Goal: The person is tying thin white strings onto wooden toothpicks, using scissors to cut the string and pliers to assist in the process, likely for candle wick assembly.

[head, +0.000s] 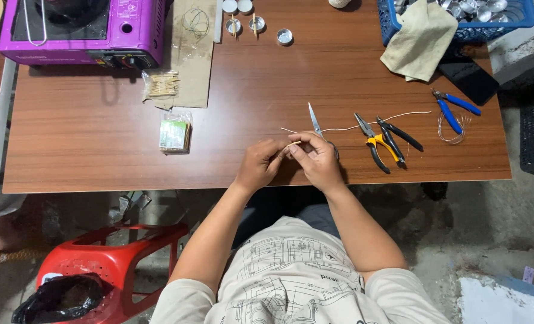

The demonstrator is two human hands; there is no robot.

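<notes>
1. I've got both hands meeting at the near table (99, 138) edge, left hand (260, 165) and right hand (318, 161) fingertip to fingertip.
2. Both pinch narrow on a thin stick (290, 146) wound with white string (369, 122), which trails off right of the pinch.
3. Scissors (315, 122) poke out just behind my right hand, handles hidden.
4. Honestly can't make out the stick's ends.

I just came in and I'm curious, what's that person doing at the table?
The person's left hand and right hand meet at the table edge, pinching a small stick and a white string between the fingertips. Scissors and pliers lie just beyond the hands.
</notes>
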